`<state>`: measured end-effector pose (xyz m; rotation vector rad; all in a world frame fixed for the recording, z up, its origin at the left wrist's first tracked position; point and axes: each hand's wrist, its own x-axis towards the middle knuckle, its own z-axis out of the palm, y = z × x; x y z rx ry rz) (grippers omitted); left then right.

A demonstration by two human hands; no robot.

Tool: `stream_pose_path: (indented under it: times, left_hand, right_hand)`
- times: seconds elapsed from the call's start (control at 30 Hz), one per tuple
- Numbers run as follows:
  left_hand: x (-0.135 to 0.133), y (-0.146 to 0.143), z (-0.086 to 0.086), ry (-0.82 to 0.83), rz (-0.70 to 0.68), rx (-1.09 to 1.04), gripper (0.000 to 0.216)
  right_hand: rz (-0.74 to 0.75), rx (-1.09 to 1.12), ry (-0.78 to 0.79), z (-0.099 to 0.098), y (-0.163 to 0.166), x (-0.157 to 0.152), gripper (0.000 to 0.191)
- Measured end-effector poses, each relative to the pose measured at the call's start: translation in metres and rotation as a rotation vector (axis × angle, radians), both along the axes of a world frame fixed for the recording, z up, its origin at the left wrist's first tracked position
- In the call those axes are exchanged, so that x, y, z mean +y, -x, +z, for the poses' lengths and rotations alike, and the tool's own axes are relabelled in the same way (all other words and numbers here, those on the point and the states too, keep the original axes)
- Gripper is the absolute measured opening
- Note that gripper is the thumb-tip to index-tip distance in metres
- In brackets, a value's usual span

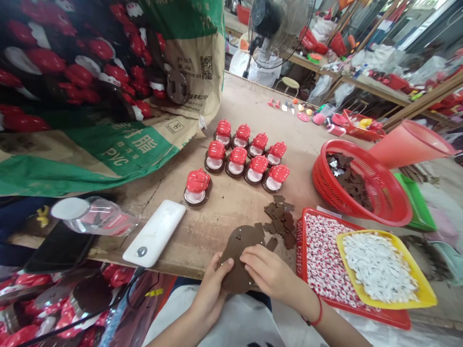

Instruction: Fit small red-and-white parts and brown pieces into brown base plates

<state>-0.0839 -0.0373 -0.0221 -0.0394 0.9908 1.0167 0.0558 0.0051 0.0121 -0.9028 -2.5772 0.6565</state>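
Observation:
My left hand [213, 289] grips a brown round plastic piece [239, 255] from its left edge, thumb on top. My right hand [269, 272] rests on the same piece from the right, fingers curled and pressing on its face. Just beyond lies a small pile of brown square chips [280, 222]. Several finished red-and-brown toys [246, 154] stand in two rows on the wooden table [224, 212], with one more toy [197, 187] apart at the left.
A red tray [321, 260] of small red-white parts holds a yellow tray [383, 267] of white pieces. A red basket [358, 180] of brown parts stands behind. White power bank [155, 232], water bottle [94, 217], PVC sacks [119, 144] and a fan [278, 29] surround.

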Motion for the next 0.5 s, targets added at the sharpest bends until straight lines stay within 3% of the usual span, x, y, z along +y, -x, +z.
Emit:
stream_pose_path:
  times: [0.1, 0.2, 0.4, 0.5]
  left_hand:
    - [-0.001, 0.000, -0.001, 0.012, 0.017, -0.006, 0.013]
    - [-0.001, 0.001, -0.002, 0.016, 0.013, -0.013, 0.013]
    - [0.000, 0.001, 0.000, 0.045, 0.004, -0.003, 0.018]
    - [0.001, 0.001, 0.001, 0.062, 0.002, 0.014, 0.019]
  right_hand:
    - [0.047, -0.035, -0.195, -0.006, -0.001, -0.002, 0.028]
    - [0.036, 0.036, -0.222, -0.015, -0.009, -0.004, 0.041]
    - [-0.253, 0.304, 0.149, -0.031, -0.029, -0.001, 0.050]
    - [-0.349, 0.299, 0.205, -0.031, -0.030, 0.003, 0.043]
